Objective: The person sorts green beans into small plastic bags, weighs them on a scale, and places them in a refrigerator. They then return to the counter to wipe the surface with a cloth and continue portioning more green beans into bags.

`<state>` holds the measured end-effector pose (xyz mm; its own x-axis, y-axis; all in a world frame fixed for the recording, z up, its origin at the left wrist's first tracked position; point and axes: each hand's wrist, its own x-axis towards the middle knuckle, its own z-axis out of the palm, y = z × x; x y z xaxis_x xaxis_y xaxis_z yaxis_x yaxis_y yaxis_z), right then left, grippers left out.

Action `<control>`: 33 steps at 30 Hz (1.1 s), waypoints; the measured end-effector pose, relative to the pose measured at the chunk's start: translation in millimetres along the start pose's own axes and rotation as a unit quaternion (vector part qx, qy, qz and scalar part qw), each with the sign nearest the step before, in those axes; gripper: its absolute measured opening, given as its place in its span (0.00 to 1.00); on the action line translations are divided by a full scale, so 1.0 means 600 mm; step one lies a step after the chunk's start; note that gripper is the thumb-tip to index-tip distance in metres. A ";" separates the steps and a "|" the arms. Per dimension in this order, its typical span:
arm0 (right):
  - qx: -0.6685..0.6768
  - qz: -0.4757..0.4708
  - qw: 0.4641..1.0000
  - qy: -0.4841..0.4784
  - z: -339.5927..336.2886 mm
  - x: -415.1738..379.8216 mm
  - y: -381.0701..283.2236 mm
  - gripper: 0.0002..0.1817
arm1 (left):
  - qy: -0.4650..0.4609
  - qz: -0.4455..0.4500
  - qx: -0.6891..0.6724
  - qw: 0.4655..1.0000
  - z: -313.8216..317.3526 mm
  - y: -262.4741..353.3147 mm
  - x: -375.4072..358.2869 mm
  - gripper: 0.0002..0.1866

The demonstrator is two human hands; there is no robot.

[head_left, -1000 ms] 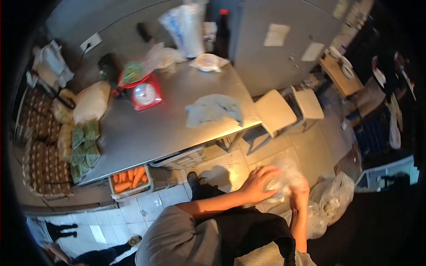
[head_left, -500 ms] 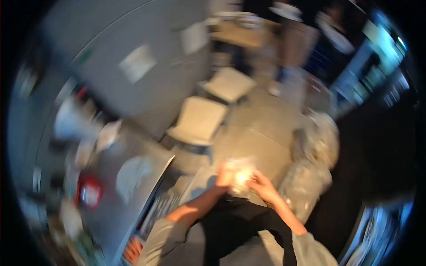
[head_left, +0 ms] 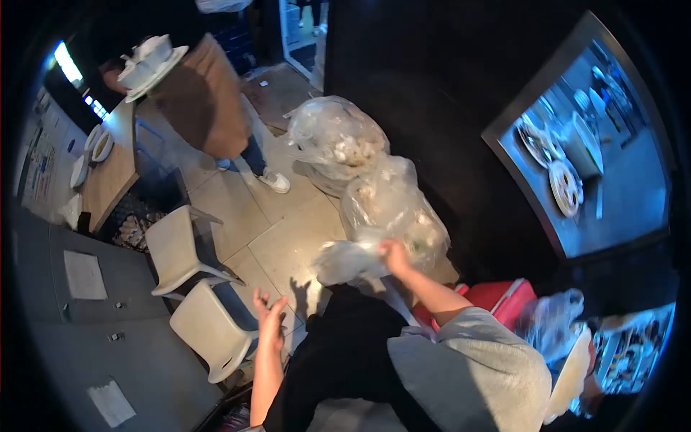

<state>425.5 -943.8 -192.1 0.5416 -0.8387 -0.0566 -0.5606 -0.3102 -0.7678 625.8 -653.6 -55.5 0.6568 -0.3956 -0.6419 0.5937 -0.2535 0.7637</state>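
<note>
My right hand (head_left: 393, 255) is closed on a small clear plastic bag (head_left: 345, 263), which is blurred and hangs out to the left of it. What the bag contains, I cannot make out. Just beyond it on the floor sit a large see-through rubbish bag (head_left: 392, 198) and, behind that, a second rubbish bag (head_left: 337, 133), both bulging with pale waste. My left hand (head_left: 270, 313) is raised with its fingers apart, holding nothing, beside two white chairs, the nearer chair (head_left: 209, 324) being closest.
A person in a brown apron (head_left: 205, 97) stands at the far left with stacked white dishes (head_left: 153, 63). Grey cabinets (head_left: 43, 288) line the left. A red container (head_left: 497, 299) lies by my right arm. Through a hatch, plates (head_left: 565, 187) show at the right.
My view has swung to the right, towards the rubbish bags. Both hands were together at a bright clear plastic item; now they are apart and only the right holds the bag.
</note>
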 end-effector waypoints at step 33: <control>0.046 -0.553 0.319 -0.768 0.404 -0.642 -0.672 0.05 | 0.905 0.032 -0.013 0.423 -0.370 -0.407 -0.567 0.44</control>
<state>594.6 -387.0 -15.7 0.0841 0.9923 0.0908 0.4891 0.0383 -0.8714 360.2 -261.2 -38.9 -0.0619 0.9301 0.3620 0.5376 -0.2745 0.7973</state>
